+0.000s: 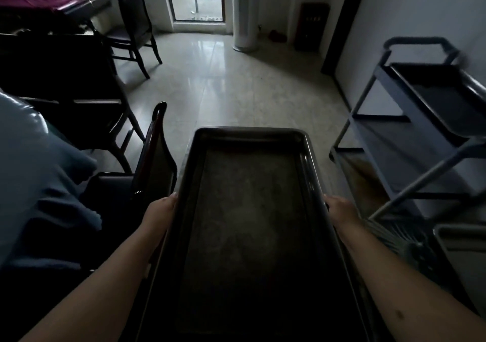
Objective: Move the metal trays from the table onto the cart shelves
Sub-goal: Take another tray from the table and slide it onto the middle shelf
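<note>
A long dark metal tray fills the lower middle of the head view, held level in the air lengthwise away from me. My left hand grips its left rim and my right hand grips its right rim. The grey cart stands at the right by the wall, with three shelves. Another dark tray lies on the cart's top shelf. The two lower shelves look bare.
Dark wooden chairs and a dark table stand at the left, with a blue cloth beside me. A further chair and a white column stand farther off. Open tiled floor lies ahead. A broom head lies at the lower right.
</note>
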